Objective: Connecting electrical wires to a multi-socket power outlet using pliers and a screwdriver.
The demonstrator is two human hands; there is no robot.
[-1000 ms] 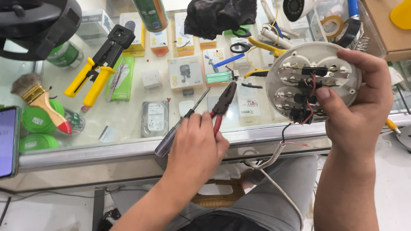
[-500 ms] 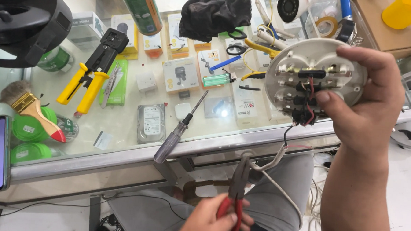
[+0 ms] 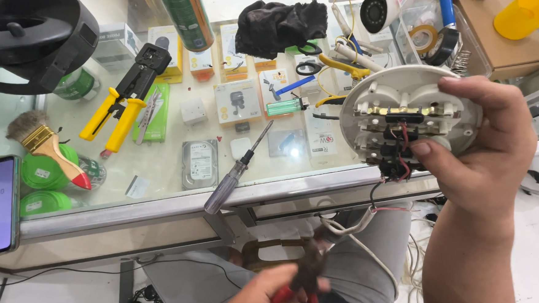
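Near, bottom edge: left hand [image 3: 262, 295], grip closed around red-handled dark metal pliers [image 3: 304, 281], held low over lap, blurred. Right hand [image 3: 484, 156], grip clamped on round white plastic electrical fitting [image 3: 400, 118], raised above desk edge, terminals facing up. Red and black wires [image 3: 398, 153] seated in terminals; white cable [image 3: 363, 236] trailing down, loose. Wiring apparently partway; fitting open, not closed up. Grey-handled screwdriver [image 3: 234, 177] lying on glass-topped desk [image 3: 158, 164]. Farther: yellow-handled crimping tool [image 3: 121, 104], wooden paintbrush [image 3: 45, 146], black cloth [image 3: 279, 23]. Cluttered workshop.
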